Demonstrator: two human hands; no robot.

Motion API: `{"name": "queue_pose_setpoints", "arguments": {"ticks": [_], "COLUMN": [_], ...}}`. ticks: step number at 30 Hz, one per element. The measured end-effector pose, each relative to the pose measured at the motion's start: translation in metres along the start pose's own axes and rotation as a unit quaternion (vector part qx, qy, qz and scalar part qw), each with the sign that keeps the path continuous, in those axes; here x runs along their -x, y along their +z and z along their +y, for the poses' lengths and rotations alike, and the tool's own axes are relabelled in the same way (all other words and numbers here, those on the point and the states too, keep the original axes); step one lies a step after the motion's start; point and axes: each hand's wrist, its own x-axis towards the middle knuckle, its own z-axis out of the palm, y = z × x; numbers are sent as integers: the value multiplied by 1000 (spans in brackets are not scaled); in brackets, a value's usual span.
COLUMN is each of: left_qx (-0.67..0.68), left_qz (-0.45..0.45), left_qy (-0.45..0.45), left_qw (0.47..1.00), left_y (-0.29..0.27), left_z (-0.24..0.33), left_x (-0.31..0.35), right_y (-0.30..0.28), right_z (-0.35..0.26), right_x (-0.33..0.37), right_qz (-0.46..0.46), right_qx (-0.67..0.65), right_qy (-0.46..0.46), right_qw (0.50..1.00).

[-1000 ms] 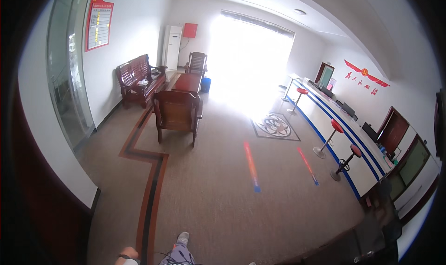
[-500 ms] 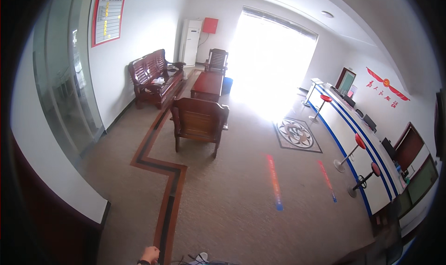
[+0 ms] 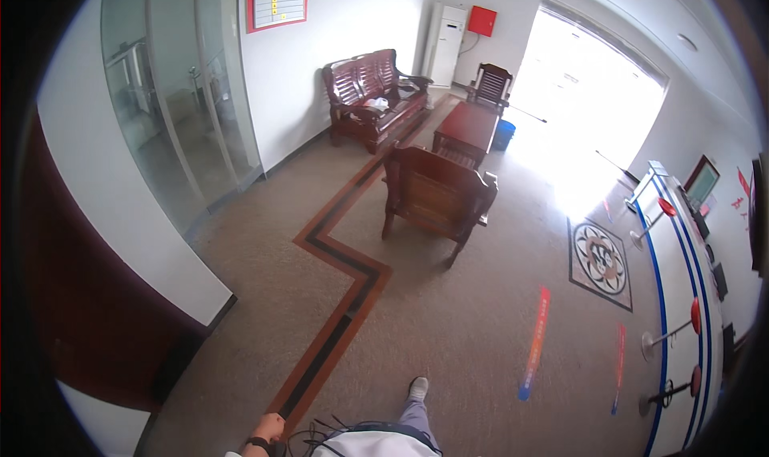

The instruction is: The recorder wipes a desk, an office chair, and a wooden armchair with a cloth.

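My left hand (image 3: 271, 427) hangs low at the bottom edge, with a black band (image 3: 260, 443) round its wrist. Its fingers look curled in, and whatever they may hold is hidden. Thin dark cables (image 3: 320, 433) loop beside that hand, in front of my white top (image 3: 372, 443). One of my legs in grey-blue trousers (image 3: 414, 415) reaches forward, ending in a light shoe (image 3: 418, 387) on the brown floor (image 3: 448, 321). My right hand is out of the picture.
Ahead stand a wooden armchair (image 3: 436, 186), a low table (image 3: 467, 127), a blue bin (image 3: 503, 134) and a wooden bench (image 3: 352, 108). Glass panels (image 3: 172, 96) and a white wall end (image 3: 148, 217) line the left. Along the right runs a white-and-blue counter (image 3: 679, 273) with red-seated stools (image 3: 695, 316).
My view has turned left, so the furniture and counter sit further right. The armchair looks larger. My leg and more of my top now show; my left hand stays low.
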Motion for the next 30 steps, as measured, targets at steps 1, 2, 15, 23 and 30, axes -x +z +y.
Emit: {"name": "queue_pose_setpoints", "arguments": {"ticks": [1,2,15,23,30], "left_qx": [24,30,135,59,38], "left_qz": [20,24,41,23,-31], "left_qy": [1,-3,-57,-40,5], "left_qw": [1000,999,988,997,999], "left_y": [9,17,56,31,-18], "left_z": [12,25,206,317,403], "left_x": [1,2,6,-32,-157], "right_y": [-6,-11,-128,-79,-48], "right_z": [-8,-17,-293,-328,-453], "right_x": [-20,-41,-199,-264,-276], "right_qz": [-8,-18,-297,-159,-186], "right_qx": [8,15,-639,-622,-626], "right_qy": [-3,-7,-159,-35,-85], "right_qw": [1000,1000,691,766,752]}}
